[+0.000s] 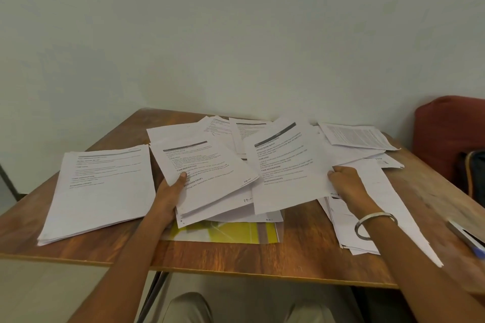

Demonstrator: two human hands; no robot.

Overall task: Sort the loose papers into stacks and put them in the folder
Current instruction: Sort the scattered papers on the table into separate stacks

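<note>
My left hand (170, 193) grips a thin bundle of printed sheets (207, 178) at its left edge, thumb on top. My right hand (346, 182) pinches the right edge of a single printed sheet (288, 173), lifted slightly above the heap. A squared stack of papers (102, 189) lies at the table's left. Loose papers (354, 136) are scattered over the back and right of the table. A yellow and clear folder (225, 232) lies flat near the front edge, partly covered by the sheets I hold.
The wooden table (301, 252) stands against a pale wall. A red chair (451, 134) with a dark bag (475, 173) is at the right. A pen-like object (467, 240) lies at the table's right edge. More sheets (367, 217) lie under my right forearm.
</note>
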